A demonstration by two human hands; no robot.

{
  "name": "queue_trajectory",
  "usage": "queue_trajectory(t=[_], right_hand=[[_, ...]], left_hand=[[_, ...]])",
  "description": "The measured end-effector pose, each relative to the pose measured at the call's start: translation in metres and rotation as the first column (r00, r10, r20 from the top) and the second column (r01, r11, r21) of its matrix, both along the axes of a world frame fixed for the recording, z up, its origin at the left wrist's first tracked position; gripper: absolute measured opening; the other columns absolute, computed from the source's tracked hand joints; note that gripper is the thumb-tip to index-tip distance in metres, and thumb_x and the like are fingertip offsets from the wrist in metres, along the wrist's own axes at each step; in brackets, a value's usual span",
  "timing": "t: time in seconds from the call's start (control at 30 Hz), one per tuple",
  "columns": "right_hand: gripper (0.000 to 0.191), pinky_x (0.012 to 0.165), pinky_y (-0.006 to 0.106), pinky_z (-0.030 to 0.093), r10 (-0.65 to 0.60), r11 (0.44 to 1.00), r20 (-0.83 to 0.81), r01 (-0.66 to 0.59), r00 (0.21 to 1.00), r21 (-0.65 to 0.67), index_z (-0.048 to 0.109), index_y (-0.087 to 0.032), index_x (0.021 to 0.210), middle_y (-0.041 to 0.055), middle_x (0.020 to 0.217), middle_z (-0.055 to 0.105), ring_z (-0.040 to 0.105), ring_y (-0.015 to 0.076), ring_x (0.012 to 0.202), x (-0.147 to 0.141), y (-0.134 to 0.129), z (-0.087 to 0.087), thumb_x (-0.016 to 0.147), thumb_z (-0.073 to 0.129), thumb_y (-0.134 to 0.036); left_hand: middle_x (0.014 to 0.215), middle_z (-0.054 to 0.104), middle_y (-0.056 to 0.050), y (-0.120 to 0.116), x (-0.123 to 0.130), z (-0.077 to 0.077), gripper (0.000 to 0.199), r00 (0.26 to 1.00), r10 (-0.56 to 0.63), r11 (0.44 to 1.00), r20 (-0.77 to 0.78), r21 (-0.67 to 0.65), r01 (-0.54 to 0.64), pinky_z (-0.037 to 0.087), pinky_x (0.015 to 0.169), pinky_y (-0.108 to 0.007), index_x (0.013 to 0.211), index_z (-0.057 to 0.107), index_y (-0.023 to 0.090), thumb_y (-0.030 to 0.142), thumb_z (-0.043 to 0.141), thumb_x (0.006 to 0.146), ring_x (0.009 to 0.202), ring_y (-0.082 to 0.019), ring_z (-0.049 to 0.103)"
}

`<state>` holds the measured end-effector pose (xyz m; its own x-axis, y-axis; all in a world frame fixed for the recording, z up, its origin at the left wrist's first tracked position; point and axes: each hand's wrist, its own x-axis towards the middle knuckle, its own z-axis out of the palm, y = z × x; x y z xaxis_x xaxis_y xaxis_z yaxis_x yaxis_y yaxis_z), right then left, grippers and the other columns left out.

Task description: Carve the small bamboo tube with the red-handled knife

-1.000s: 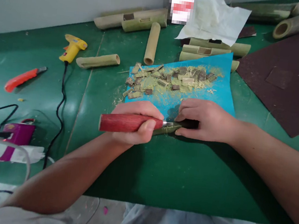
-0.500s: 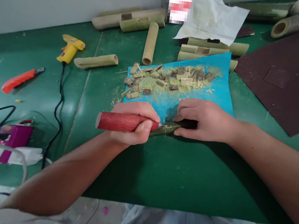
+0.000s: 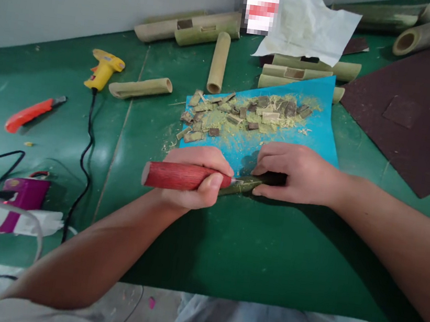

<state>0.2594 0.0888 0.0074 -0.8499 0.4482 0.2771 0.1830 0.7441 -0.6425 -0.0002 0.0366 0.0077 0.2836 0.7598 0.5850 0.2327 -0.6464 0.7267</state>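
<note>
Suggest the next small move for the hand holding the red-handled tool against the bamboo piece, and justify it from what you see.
Probably a short, shallow push of the red-handled tool along the bamboo piece. The left hand grips the handle with its tip at the piece's near end, while the right hand pins the piece to the green table; shavings lie on the blue sheet.

Tool blade (image 3: 238, 181) between hands, hidden.
</note>
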Motion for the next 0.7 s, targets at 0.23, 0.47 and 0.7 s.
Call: queue_trajectory(t=[0.23,0.47,0.7], right_hand=[[0.018,0.072,0.030,0.041,-0.008,1.000,0.000,0.008,1.000,-0.013,0.072,-0.019,0.091,0.0048,0.090,0.065,0.060,0.0193,0.084,-0.001,0.000,0.002,0.098,0.074,-0.035],[0.018,0.072,0.031,0.041,-0.024,1.000,0.008,0.024,1.000,-0.019,0.073,-0.020,0.092,0.0049,0.090,0.066,0.062,0.0196,0.085,0.000,0.000,0.001,0.097,0.074,-0.037],[0.018,0.073,0.031,0.042,-0.028,0.999,0.009,0.028,1.000,-0.019,0.073,-0.019,0.091,0.0054,0.091,0.067,0.062,0.0201,0.086,0.000,-0.001,0.002,0.097,0.074,-0.036]], left_hand=[[0.070,0.076,0.001,0.003,0.004,0.006,0.025,1.000,-0.032,0.998,-0.002,0.047,0.032,0.056,0.052,-0.025,0.084,0.077,0.024,0.041,0.065,0.100,0.055,-0.013,0.067],[0.073,0.076,0.001,-0.001,0.011,0.000,0.027,0.986,0.044,0.996,0.159,-0.086,-0.031,0.056,0.055,-0.025,0.088,0.079,0.023,0.042,0.066,0.101,0.058,-0.011,0.068],[0.068,0.073,0.000,0.003,0.004,-0.009,0.024,0.988,0.042,0.999,0.148,-0.033,-0.038,0.056,0.051,-0.033,0.085,0.078,0.031,0.048,0.067,0.097,0.055,-0.016,0.064]])
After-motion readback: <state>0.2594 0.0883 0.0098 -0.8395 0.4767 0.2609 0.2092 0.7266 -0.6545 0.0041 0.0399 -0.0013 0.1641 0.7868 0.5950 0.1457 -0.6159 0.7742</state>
